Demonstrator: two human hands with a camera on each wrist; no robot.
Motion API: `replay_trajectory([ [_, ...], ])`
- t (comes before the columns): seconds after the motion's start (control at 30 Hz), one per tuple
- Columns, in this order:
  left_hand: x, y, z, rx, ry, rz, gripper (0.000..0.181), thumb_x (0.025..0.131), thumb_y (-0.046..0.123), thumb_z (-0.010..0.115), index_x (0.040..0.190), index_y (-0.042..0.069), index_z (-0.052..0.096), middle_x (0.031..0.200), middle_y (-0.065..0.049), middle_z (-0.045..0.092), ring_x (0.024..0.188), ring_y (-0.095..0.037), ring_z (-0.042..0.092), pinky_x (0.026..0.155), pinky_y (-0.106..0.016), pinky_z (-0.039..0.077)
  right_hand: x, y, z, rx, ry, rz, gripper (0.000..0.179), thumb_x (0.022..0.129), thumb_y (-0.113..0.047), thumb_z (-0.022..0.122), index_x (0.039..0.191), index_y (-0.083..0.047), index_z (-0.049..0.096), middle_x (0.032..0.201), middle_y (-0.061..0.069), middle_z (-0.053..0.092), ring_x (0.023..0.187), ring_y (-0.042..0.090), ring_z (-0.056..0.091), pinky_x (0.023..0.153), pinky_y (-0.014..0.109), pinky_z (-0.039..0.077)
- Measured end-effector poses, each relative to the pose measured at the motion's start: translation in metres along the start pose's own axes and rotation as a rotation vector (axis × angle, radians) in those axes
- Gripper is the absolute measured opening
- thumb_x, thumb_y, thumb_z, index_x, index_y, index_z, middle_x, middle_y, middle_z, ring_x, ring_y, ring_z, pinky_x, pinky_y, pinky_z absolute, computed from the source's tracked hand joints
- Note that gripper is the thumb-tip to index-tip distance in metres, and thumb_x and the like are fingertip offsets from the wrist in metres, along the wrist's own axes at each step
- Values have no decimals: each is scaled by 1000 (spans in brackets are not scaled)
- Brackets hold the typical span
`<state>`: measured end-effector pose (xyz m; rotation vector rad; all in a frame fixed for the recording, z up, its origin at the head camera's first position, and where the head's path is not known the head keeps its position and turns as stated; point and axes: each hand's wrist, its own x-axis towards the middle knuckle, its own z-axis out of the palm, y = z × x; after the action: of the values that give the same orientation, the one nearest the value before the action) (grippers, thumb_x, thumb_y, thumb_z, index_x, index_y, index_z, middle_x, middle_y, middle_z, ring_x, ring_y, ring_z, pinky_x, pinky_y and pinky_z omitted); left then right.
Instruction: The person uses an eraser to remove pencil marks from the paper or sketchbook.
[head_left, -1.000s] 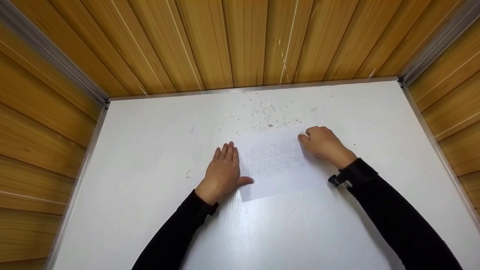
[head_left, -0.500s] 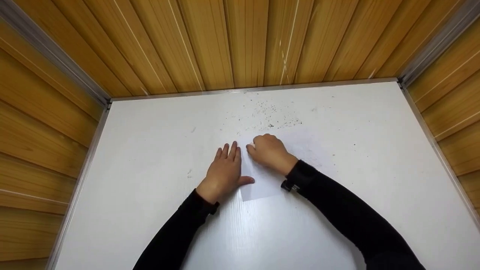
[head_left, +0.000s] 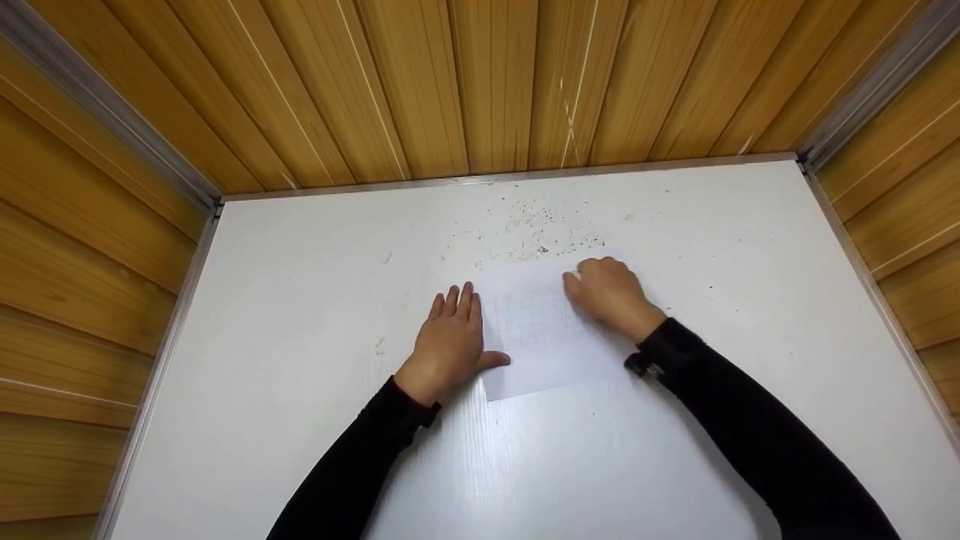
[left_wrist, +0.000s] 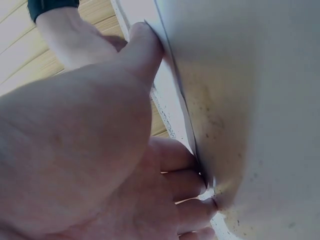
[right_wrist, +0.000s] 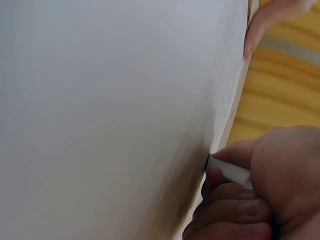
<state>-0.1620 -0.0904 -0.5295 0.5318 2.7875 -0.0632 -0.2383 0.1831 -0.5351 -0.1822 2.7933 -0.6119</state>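
Observation:
A white sheet of paper point(head_left: 555, 367) with faint grey pencil-like marks lies on the white table. My left hand point(head_left: 448, 341) is spread flat over the paper's left edge, fingers straight, thumb out across the sheet; the left wrist view shows its palm side point(left_wrist: 100, 145). On the upper right part of the paper, my right hand point(head_left: 609, 294) has its fingers curled. In the right wrist view, thumb and fingers pinch a small white eraser point(right_wrist: 231, 171), its end against the paper. From the head view the eraser is almost hidden by the hand.
Dark crumbs point(head_left: 536, 221) are scattered on the table beyond the paper. Several faint smudges mark the tabletop point(head_left: 300, 300). Wood-patterned panels point(head_left: 495, 90) stand along the back and both sides, with a metal strip at the table's back edge.
My right hand swept left across the paper to near the left hand, then came back right, ending short of where it was at first. The left hand stayed in place.

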Motion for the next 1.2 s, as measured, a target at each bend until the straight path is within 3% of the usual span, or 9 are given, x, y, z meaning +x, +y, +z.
replay_trajectory([
  [0.13,-1,1,0,3,17,2,120,96,82,62,170,-7,31,182,-24,27,170,-41,28,140,-53,25,-9,45,-25,1,-29,78,63,114,-40,45,143,13,64,144,39,64,136,57,61,115,68,51],
  [0.23,-1,1,1,6,27,3,120,95,82,63,170,-7,33,181,-25,29,170,-41,30,140,-53,26,-13,63,-35,-4,-44,108,66,114,-41,45,145,14,62,149,40,61,141,58,57,117,69,49],
  [0.43,-3,1,1,12,23,9,121,96,83,60,170,-7,32,181,-25,27,170,-42,29,140,-53,26,-16,66,-38,-13,-35,115,65,114,-41,45,142,15,63,142,41,64,133,58,62,110,69,52],
  [0.57,-3,2,0,5,23,14,121,96,83,60,170,-8,31,181,-26,27,170,-42,28,140,-53,26,-16,61,-38,17,-53,116,71,115,-47,44,145,15,62,148,41,61,139,59,58,116,70,49],
  [0.7,-2,1,-1,10,26,12,121,95,82,61,170,-7,32,181,-25,28,170,-42,29,140,-53,26,-13,44,-33,60,-83,111,74,116,-50,42,149,14,59,154,39,58,147,56,54,123,68,45],
  [0.87,-3,1,-1,-8,28,11,121,95,81,63,170,-8,32,181,-26,27,170,-42,28,140,-54,25,-7,3,-20,81,-97,54,64,116,-44,42,144,10,64,148,34,66,138,50,63,120,64,50],
  [1.07,-2,0,1,-30,36,16,120,96,81,63,170,-8,32,181,-26,27,170,-43,28,140,-55,25,-1,-67,8,9,-104,-69,51,114,-39,47,116,3,75,117,26,77,109,42,73,100,58,60],
  [1.2,-2,1,1,-16,55,32,119,96,81,63,169,-8,33,180,-26,30,169,-43,30,139,-55,28,4,-99,30,-75,-88,-132,47,113,-35,50,101,1,77,109,24,78,104,42,75,92,57,62],
])
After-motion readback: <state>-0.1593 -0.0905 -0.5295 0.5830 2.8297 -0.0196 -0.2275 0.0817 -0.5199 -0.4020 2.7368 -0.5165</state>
